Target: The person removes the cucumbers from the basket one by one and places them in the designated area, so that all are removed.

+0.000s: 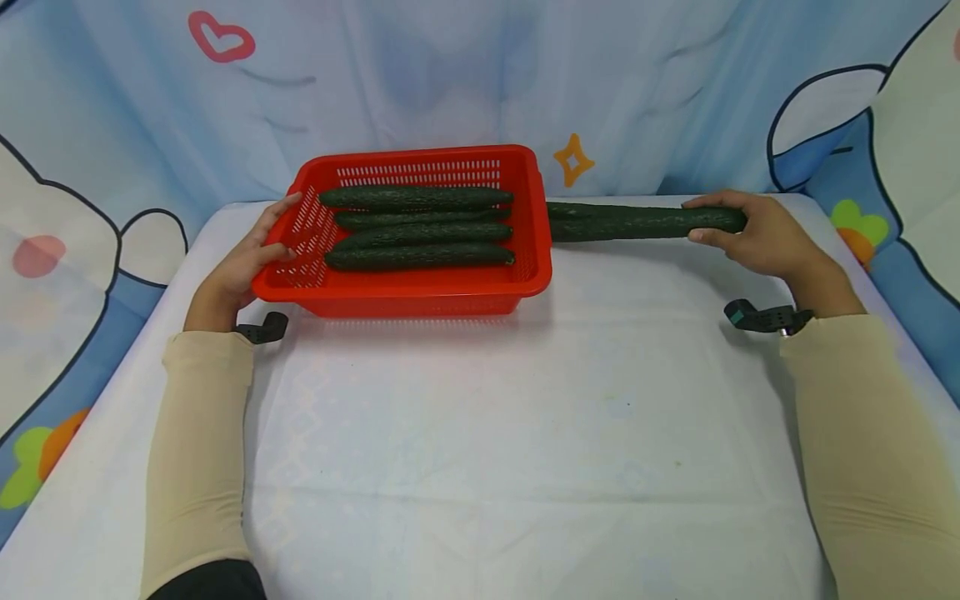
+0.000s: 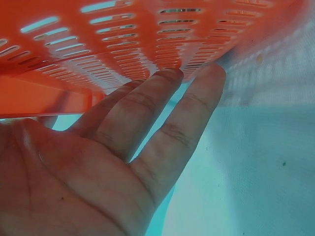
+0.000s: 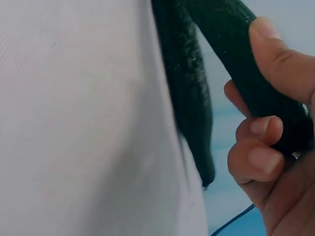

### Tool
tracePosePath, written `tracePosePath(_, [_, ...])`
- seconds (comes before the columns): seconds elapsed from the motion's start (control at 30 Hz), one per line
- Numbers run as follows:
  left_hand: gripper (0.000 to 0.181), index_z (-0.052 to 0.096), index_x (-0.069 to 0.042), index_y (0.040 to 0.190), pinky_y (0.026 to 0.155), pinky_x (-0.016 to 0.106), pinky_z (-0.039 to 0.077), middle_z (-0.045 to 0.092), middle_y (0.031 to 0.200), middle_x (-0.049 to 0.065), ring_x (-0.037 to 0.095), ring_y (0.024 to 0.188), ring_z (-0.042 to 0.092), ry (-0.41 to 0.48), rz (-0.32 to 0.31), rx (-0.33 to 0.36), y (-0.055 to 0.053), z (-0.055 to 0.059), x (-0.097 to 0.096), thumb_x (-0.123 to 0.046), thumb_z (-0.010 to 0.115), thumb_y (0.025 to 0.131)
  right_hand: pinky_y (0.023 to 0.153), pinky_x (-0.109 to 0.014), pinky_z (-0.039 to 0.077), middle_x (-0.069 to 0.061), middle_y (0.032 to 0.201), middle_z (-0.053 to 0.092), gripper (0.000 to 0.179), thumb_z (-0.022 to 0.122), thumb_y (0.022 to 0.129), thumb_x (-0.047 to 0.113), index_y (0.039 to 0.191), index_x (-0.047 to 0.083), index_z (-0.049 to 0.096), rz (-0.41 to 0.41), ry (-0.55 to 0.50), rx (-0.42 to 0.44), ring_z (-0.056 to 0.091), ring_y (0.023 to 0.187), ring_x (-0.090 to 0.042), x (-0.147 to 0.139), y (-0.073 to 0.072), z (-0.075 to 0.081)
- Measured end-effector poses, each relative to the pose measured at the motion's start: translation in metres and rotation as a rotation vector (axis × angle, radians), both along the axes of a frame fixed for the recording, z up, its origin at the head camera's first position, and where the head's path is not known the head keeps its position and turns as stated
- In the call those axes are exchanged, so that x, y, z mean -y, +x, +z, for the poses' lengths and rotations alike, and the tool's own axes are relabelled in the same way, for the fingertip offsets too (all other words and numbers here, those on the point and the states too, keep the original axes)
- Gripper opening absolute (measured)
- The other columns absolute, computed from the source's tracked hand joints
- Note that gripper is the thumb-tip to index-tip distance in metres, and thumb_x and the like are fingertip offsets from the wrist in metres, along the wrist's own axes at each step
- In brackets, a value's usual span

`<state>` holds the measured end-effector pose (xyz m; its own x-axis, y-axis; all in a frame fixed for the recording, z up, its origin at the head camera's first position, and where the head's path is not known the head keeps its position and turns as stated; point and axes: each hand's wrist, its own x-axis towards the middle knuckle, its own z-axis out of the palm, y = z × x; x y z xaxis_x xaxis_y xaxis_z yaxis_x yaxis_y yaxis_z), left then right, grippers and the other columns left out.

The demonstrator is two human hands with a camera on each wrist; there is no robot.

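Note:
A red plastic basket [image 1: 405, 305] with slotted sides stands tilted toward the person at the back of the table, several dark green cucumbers [image 1: 420, 256] lying side by side in it. At its left end my left hand [image 1: 251, 257] grips the rim, thumb over the edge; the left wrist view shows other fingers [image 2: 182, 128] stretched along the underside. My right hand [image 1: 757, 237] pinches the right end of a cucumber [image 1: 630, 225], thumb on the near side. Behind it lies another cucumber [image 3: 189, 93], partly hidden in the head view. The basket hides both cucumbers' left ends.
A white cloth covers the table [image 1: 480, 433]. Its far edge meets a blue cartoon-print curtain [image 1: 450, 75], which also hangs along both sides. Each wrist carries a small black camera mount [image 1: 765, 318].

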<state>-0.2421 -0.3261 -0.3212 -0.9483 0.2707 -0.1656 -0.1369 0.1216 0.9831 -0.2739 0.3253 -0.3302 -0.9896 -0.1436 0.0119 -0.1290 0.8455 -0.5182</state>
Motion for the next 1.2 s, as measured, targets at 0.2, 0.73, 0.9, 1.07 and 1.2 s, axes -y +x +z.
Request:
tracePosePath(0.2, [0.078,0.021,-0.043,0.153,0.079,0.025,0.060,0.021,0.154,0.008,0.023,0.121,0.045,0.008,-0.013,-0.011,0.000,-0.001,0.000,0.004,0.043,0.095,0.080,-0.049,0.038,-0.030,0.147,0.041,0.064,0.061,0.092,0.051,0.146,0.019,0.047,-0.014,0.004,0.024,0.042,0.109,-0.041,-0.002,-0.002,-0.010])
tracePosePath(0.73, [0.080,0.022,-0.044,0.153,0.079,0.025,0.060,0.021,0.153,0.009,0.023,0.122,0.044,0.016,-0.005,-0.003,-0.001,0.000,0.000,0.005,0.043,0.094,0.108,-0.072,0.025,-0.027,0.156,0.029,0.064,0.059,0.093,0.052,0.147,0.018,0.047,-0.064,0.038,0.023,0.029,0.141,-0.051,-0.002,-0.007,-0.023])
tracePosePath(0.9, [0.080,0.022,-0.045,0.152,0.078,0.025,0.060,0.023,0.152,0.008,0.022,0.121,0.045,0.009,0.000,-0.001,-0.001,0.000,0.000,0.005,0.044,0.093,0.108,-0.072,0.026,-0.028,0.155,0.030,0.064,0.059,0.093,0.052,0.147,0.019,0.047,-0.071,0.060,0.026,0.031,0.139,-0.051,-0.002,-0.008,-0.025])
tracePosePath(1.07, [0.079,0.021,-0.045,0.152,0.078,0.025,0.060,0.022,0.153,0.008,0.022,0.120,0.046,0.004,-0.006,-0.007,-0.001,-0.001,0.001,0.004,0.044,0.094,0.099,-0.068,0.037,-0.029,0.151,0.036,0.065,0.062,0.091,0.053,0.145,0.019,0.049,-0.082,0.061,0.025,0.049,0.122,-0.049,-0.002,-0.007,-0.023])
tracePosePath(1.2, [0.080,0.021,-0.044,0.153,0.078,0.025,0.060,0.022,0.152,0.008,0.022,0.119,0.047,0.002,-0.009,-0.012,-0.002,-0.001,0.001,0.005,0.043,0.094,0.104,-0.071,0.032,-0.029,0.153,0.033,0.067,0.062,0.090,0.054,0.144,0.017,0.050,-0.083,0.055,0.037,0.037,0.134,-0.050,-0.002,-0.007,-0.021])
